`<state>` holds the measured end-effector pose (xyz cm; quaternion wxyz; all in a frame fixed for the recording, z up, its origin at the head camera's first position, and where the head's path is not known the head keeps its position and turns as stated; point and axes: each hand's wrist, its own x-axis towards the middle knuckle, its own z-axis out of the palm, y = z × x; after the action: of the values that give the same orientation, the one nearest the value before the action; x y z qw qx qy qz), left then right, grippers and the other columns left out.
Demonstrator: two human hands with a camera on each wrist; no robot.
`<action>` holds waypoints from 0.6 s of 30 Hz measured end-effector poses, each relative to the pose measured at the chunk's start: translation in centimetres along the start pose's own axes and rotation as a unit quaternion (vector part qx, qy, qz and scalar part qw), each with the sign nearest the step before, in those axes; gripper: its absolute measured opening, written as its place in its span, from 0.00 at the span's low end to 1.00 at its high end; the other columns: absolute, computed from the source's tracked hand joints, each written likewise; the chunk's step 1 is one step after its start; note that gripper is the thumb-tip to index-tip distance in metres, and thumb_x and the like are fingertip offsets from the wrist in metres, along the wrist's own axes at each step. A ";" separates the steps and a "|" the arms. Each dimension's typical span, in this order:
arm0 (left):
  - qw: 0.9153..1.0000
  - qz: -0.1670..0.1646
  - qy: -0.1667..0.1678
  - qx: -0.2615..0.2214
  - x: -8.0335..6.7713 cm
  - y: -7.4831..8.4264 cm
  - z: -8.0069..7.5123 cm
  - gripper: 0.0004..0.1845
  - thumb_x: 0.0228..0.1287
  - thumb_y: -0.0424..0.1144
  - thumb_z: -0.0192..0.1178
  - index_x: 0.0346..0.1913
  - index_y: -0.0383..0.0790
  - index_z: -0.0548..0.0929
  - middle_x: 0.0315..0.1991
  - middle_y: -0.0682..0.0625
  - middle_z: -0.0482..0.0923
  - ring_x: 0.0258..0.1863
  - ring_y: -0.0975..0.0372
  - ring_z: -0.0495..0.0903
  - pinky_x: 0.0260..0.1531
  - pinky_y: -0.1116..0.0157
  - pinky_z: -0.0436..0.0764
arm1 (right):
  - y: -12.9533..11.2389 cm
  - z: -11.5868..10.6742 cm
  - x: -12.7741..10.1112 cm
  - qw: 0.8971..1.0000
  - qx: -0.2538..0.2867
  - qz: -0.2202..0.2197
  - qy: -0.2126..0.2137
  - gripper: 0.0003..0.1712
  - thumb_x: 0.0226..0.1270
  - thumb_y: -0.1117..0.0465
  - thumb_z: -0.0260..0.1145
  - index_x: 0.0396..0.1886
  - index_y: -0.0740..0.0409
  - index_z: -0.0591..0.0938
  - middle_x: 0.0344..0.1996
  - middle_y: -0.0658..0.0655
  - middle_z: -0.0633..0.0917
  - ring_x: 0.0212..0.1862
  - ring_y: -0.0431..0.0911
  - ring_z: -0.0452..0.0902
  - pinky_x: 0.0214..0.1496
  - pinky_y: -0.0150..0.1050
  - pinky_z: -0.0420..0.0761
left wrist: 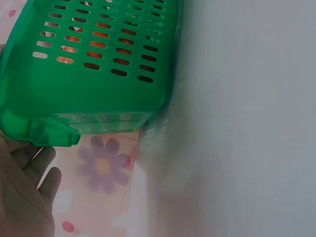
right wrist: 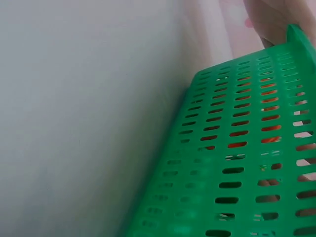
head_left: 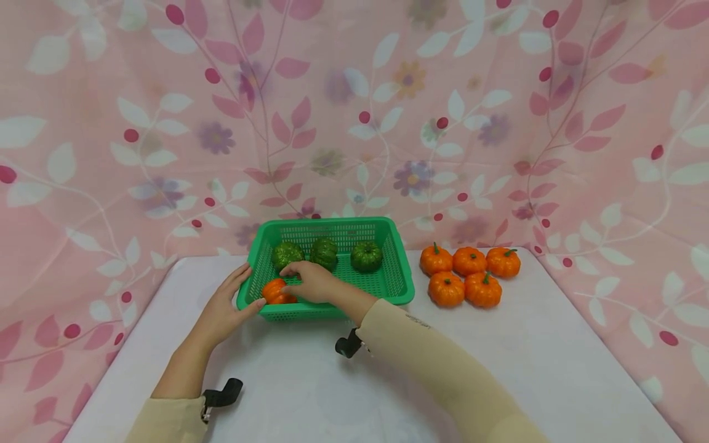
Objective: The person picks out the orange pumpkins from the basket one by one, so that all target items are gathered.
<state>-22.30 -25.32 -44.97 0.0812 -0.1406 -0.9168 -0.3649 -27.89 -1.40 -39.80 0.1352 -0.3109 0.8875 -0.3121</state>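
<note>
A green plastic basket (head_left: pixel 327 312) with slotted walls stands on the white table. Against its rim at the left front corner rests my left hand (head_left: pixel 224 307), thumb on the front edge and fingers extended along the outer side. In the left wrist view, those fingers lie by the basket's lip (left wrist: pixel 54 136). My right hand (head_left: pixel 316 283) reaches over the front wall. Its thumb touches an orange pumpkin (head_left: pixel 275 291) in the left front corner; the index finger is spread apart from the thumb. Behind sit green pumpkins (head_left: pixel 287 256), (head_left: pixel 324 253), (head_left: pixel 366 256).
Several orange pumpkins (head_left: pixel 469 261) stand grouped on the table to the right of the basket. A pink floral cloth (head_left: pixel 354 123) hangs behind the table and along its sides. Black wrist-worn devices (head_left: pixel 224 392) are on both forearms.
</note>
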 end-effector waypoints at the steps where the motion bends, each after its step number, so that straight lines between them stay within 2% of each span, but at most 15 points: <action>1: 1.000 0.000 0.000 0.000 0.0 0.0 0.0 0.45 0.66 0.53 0.66 0.79 0.39 0.58 0.80 0.46 0.49 0.75 0.39 0.51 0.63 0.29 0.57 | -0.1 0.1 0.1 1.000 -0.005 0.003 -0.004 0.27 0.73 0.49 0.64 0.68 0.52 0.76 0.64 0.56 0.77 0.64 0.52 0.74 0.59 0.39 0.77; 8: 1.000 0.003 0.004 0.004 0.0 -0.2 0.2 0.45 0.66 0.54 0.66 0.78 0.38 0.59 0.80 0.46 0.49 0.75 0.40 0.52 0.64 0.30 0.57 | -0.3 0.4 0.9 0.999 -0.026 0.028 -0.030 0.29 0.73 0.47 0.64 0.70 0.49 0.75 0.66 0.54 0.76 0.67 0.49 0.72 0.63 0.41 0.76; 18: 1.000 0.004 0.000 0.000 0.0 -0.1 0.1 0.45 0.67 0.53 0.65 0.78 0.38 0.58 0.80 0.47 0.49 0.75 0.39 0.52 0.64 0.30 0.57 | 0.0 0.7 1.4 0.997 0.035 0.016 -0.064 0.32 0.74 0.48 0.63 0.74 0.48 0.71 0.69 0.51 0.74 0.65 0.46 0.73 0.62 0.40 0.76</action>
<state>-22.35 -25.33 -45.11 0.0829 -0.1437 -0.9162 -0.3649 -28.63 -2.62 -40.42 0.2075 -0.3115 0.8704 -0.3198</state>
